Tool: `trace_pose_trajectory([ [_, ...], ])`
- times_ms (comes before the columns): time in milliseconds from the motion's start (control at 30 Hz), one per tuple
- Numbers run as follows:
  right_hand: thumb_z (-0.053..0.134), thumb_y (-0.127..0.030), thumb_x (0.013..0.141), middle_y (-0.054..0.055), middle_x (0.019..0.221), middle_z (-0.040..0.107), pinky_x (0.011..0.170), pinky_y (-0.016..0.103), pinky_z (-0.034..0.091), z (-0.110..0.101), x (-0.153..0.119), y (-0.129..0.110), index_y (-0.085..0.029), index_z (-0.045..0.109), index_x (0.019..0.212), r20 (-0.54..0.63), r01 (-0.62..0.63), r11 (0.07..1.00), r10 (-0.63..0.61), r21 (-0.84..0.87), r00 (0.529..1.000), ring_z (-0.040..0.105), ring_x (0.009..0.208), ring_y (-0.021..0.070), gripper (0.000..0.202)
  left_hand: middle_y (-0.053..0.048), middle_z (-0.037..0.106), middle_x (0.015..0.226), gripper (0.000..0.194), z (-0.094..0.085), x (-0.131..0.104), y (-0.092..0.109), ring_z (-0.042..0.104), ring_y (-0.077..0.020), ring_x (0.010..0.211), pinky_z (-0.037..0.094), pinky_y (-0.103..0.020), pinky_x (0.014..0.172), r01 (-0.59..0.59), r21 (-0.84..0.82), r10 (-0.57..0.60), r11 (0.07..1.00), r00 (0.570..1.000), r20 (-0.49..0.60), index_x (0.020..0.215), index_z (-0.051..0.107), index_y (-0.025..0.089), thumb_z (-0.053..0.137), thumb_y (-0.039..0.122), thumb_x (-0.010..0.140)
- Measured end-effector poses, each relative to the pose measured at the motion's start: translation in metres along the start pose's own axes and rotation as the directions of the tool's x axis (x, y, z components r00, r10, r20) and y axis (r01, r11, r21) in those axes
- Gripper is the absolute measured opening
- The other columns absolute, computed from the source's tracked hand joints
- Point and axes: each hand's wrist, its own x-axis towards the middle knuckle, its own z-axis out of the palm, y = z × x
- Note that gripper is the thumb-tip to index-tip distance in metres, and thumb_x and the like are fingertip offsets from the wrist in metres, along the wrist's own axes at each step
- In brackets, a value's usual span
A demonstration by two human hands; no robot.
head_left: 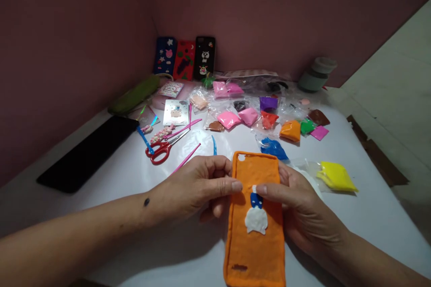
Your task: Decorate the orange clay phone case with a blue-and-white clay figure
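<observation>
An orange clay-covered phone case (pixel 256 251) is held up over the front of the table, with a camera hole at its top left. On it sits an upside-down figure with a white head (pixel 256 220) and a blue body (pixel 256 200). My left hand (pixel 208 184) grips the case's left edge, thumb on its face and fingers behind. From the right, my right hand (pixel 299 202) holds the other edge, its thumb tip on a small white piece at the figure's end.
Red scissors (pixel 160 151), pink tools (pixel 186 157) and a black phone-like slab (pixel 90 152) lie left. Bagged coloured clay (pixel 290 130) spreads across the middle, yellow clay (pixel 336 176) at right. Decorated cases (pixel 204 58) lean on the wall; a jar (pixel 317 75) stands back right.
</observation>
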Motion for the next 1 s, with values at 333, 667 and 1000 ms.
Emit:
trace_pose_trajectory([
  [333, 0.069, -0.010, 0.072, 0.008, 0.092, 0.073, 0.066, 0.032, 0.057, 0.0039, -0.0022, -0.0015, -0.018, 0.064, 0.104, -0.019, -0.032, 0.998, 0.031, -0.060, 0.999, 0.070, 0.073, 0.0215, 0.033, 0.004, 0.054, 0.056, 0.021, 0.0047, -0.0004, 0.0009, 0.041, -0.0032, 0.040, 0.031, -0.012, 0.037, 0.017, 0.010, -0.017, 1.000, 1.000, 0.000, 0.088, 0.058, 0.015, 0.062, 0.035, 0.084],
  [667, 0.068, -0.009, 0.070, 0.008, 0.091, 0.073, 0.067, 0.033, 0.056, 0.0013, -0.0017, -0.0036, -0.017, 0.064, 0.102, -0.028, -0.036, 0.999, 0.036, -0.012, 0.999, 0.069, 0.075, 0.0215, 0.034, 0.006, 0.050, 0.048, 0.020, 0.0060, 0.0001, 0.0021, 0.039, -0.0042, 0.038, 0.030, -0.012, 0.036, 0.009, -0.005, -0.009, 1.000, 1.000, -0.020, 0.085, 0.056, 0.015, 0.063, 0.034, 0.082],
  [1000, 0.071, -0.013, 0.073, 0.008, 0.084, 0.073, 0.064, 0.030, 0.057, 0.0055, -0.0034, -0.0030, -0.017, 0.067, 0.098, 0.008, -0.043, 0.995, 0.044, -0.090, 0.999, 0.070, 0.070, 0.0210, 0.026, 0.006, 0.052, 0.048, 0.020, 0.0069, 0.0002, 0.0041, 0.040, -0.0046, 0.038, 0.032, -0.013, 0.037, 0.012, 0.021, -0.012, 1.000, 1.000, -0.002, 0.085, 0.056, 0.015, 0.062, 0.034, 0.083],
])
